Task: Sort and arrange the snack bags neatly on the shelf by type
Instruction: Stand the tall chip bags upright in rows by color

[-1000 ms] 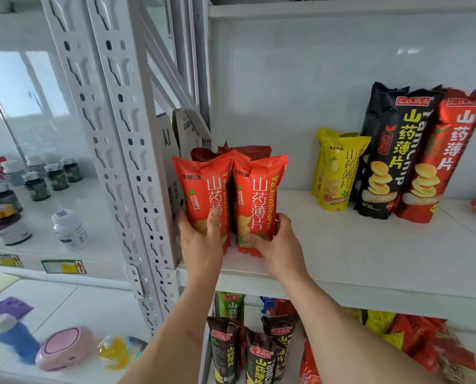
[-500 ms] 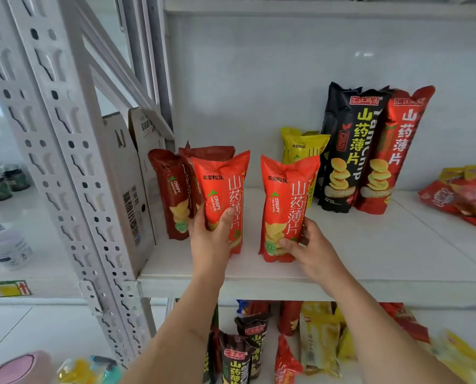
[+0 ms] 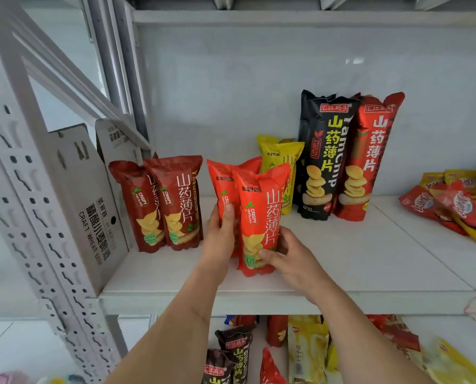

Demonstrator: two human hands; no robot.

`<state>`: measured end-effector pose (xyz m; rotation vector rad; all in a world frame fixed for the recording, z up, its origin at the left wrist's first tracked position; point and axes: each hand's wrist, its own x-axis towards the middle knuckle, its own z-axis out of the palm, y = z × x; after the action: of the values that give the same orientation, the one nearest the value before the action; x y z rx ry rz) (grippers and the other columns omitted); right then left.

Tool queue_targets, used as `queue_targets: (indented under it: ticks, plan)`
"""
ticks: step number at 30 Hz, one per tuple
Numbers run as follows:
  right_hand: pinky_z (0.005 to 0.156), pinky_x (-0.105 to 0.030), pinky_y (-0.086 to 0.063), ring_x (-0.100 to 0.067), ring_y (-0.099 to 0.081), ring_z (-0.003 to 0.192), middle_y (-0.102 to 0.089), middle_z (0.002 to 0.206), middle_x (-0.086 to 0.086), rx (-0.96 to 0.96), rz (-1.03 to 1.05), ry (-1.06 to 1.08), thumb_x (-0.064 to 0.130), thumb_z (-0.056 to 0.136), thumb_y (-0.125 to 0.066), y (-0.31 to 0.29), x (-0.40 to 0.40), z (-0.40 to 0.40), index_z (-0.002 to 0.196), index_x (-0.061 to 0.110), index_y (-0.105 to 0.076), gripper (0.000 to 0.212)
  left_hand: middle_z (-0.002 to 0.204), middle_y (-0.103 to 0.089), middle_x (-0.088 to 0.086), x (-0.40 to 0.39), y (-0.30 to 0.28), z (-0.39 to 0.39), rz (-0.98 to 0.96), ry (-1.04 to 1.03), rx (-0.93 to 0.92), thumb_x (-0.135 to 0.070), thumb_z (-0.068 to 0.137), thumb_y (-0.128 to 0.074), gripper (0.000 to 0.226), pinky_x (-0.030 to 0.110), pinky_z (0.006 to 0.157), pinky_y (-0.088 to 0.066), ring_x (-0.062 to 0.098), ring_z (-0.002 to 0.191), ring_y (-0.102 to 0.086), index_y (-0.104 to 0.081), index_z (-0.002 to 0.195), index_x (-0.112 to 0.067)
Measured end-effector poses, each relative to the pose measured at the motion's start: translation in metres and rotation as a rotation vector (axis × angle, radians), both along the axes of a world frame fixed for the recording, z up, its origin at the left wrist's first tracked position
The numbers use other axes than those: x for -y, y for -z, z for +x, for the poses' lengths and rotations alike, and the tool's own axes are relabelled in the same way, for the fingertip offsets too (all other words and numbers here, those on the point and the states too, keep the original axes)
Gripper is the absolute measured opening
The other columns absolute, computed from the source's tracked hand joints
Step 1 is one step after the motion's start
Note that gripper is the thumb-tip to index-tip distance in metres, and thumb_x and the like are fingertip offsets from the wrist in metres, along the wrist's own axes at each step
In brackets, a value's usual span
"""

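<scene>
Two bright orange-red yam chip bags stand upright mid-shelf. My right hand (image 3: 285, 254) grips the front orange bag (image 3: 260, 214) at its lower right. My left hand (image 3: 220, 234) holds the rear orange bag (image 3: 221, 184), thumb across its front. To their left stand two dark red bags (image 3: 173, 200). Behind the orange pair is a yellow bag (image 3: 279, 156), half hidden. Further right, a tall black bag (image 3: 322, 156) and a tall red bag (image 3: 369, 156) lean on the back wall.
A folded cardboard carton (image 3: 93, 206) leans against the perforated upright (image 3: 18, 189) at the shelf's left end. Loose red and yellow packets (image 3: 453, 203) lie heaped at far right. The white shelf board (image 3: 342, 259) shows bare in front. Mixed bags crowd the lower shelf (image 3: 300, 353).
Both orange bags have shifted right, away from the dark red pair. The right-hand bag now stands in front of the left one, overlapping it. The view has moved closer.
</scene>
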<state>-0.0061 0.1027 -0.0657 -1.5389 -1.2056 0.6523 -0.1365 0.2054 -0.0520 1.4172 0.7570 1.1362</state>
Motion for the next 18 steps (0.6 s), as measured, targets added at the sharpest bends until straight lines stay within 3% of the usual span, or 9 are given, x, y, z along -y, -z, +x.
queue_targets:
  ticks: [2, 4, 6, 8, 10, 13, 15, 17, 18]
  plan:
    - [0.075, -0.003, -0.046, 0.009, -0.057, 0.106, -0.060, 0.125, 0.012, -0.005, 0.005, -0.009, 0.025, 0.089, -0.072, 0.001, -0.001, 0.002, 0.145, 0.028, -0.039, 0.065, 0.139, -0.059, -0.011, 0.002, 0.007, 0.004, -0.023, 0.047, 0.027, -0.091, 0.074, -0.043, 0.084, 0.029, 0.096, -0.052, 0.003, 0.116, -0.062, -0.043, 0.143, -0.043]
    - [0.074, -0.002, -0.046, 0.012, -0.057, 0.103, -0.060, 0.122, 0.014, 0.005, 0.012, -0.006, 0.025, 0.089, -0.072, 0.001, -0.003, 0.002, 0.144, 0.029, -0.039, 0.065, 0.152, -0.043, -0.009, 0.007, 0.012, 0.006, -0.031, 0.061, 0.022, -0.094, 0.066, -0.041, 0.109, 0.030, 0.100, -0.045, 0.007, 0.123, -0.053, -0.020, 0.157, -0.037]
    - [0.075, -0.002, -0.046, 0.017, -0.056, 0.098, -0.060, 0.121, 0.017, 0.013, 0.022, -0.010, 0.027, 0.089, -0.072, 0.002, -0.004, 0.003, 0.145, 0.030, -0.039, 0.066, 0.154, -0.033, -0.010, 0.011, 0.013, 0.007, -0.010, 0.056, 0.017, -0.093, 0.055, -0.050, 0.128, 0.020, 0.091, -0.044, 0.004, 0.121, -0.049, -0.009, 0.159, -0.031]
    - [0.078, -0.005, -0.047, 0.014, -0.056, 0.102, -0.059, 0.122, 0.018, 0.013, 0.030, -0.013, 0.030, 0.089, -0.072, 0.002, -0.005, 0.002, 0.146, 0.033, -0.037, 0.067, 0.149, -0.028, -0.014, 0.013, 0.012, 0.008, 0.032, 0.037, 0.032, -0.094, 0.041, -0.062, 0.145, 0.009, 0.081, -0.046, -0.011, 0.110, -0.050, -0.007, 0.159, -0.029]
    - [0.079, -0.006, -0.047, 0.012, -0.056, 0.103, -0.058, 0.119, 0.024, 0.008, 0.035, -0.016, 0.032, 0.088, -0.073, 0.005, -0.004, 0.002, 0.142, 0.039, -0.036, 0.066, 0.146, -0.027, -0.016, 0.015, 0.010, 0.009, 0.089, 0.025, 0.037, -0.094, 0.037, -0.067, 0.150, 0.011, 0.082, -0.047, -0.018, 0.106, -0.047, -0.006, 0.159, -0.031]
    - [0.081, -0.005, -0.045, 0.013, -0.057, 0.101, -0.056, 0.115, 0.029, 0.038, 0.012, -0.012, 0.031, 0.085, -0.076, 0.013, -0.004, -0.003, 0.128, 0.048, -0.034, 0.062, 0.148, -0.030, -0.015, 0.010, 0.010, 0.012, 0.118, 0.001, -0.010, -0.099, 0.034, -0.062, 0.153, 0.010, 0.080, -0.049, -0.004, 0.118, -0.052, -0.006, 0.159, -0.031]
    - [0.090, -0.015, -0.048, 0.003, -0.059, 0.110, -0.058, 0.122, 0.021, 0.054, 0.015, 0.007, 0.033, 0.082, -0.079, 0.019, -0.007, -0.004, 0.126, 0.049, -0.036, 0.063, 0.156, -0.033, -0.008, 0.004, 0.013, 0.015, 0.117, -0.010, -0.021, -0.099, 0.038, -0.062, 0.148, 0.022, 0.094, -0.053, 0.011, 0.130, -0.052, -0.008, 0.159, -0.031]
    - [0.095, -0.022, -0.049, -0.005, -0.058, 0.114, -0.055, 0.127, 0.013, 0.080, 0.023, 0.032, 0.036, 0.082, -0.078, 0.021, -0.012, -0.001, 0.132, 0.042, -0.043, 0.060, 0.156, -0.039, -0.001, -0.001, 0.015, 0.019, 0.097, -0.006, -0.028, -0.098, 0.040, -0.062, 0.144, 0.040, 0.106, -0.049, 0.016, 0.132, -0.053, -0.011, 0.158, -0.032]
    - [0.096, -0.024, -0.049, -0.006, -0.057, 0.114, -0.052, 0.128, 0.010, 0.103, 0.020, 0.033, 0.037, 0.084, -0.076, 0.021, -0.015, 0.001, 0.136, 0.038, -0.043, 0.061, 0.154, -0.043, 0.000, -0.002, 0.015, 0.020, 0.088, 0.002, -0.031, -0.098, 0.041, -0.063, 0.144, 0.042, 0.108, -0.048, 0.016, 0.130, -0.055, -0.013, 0.158, -0.031]
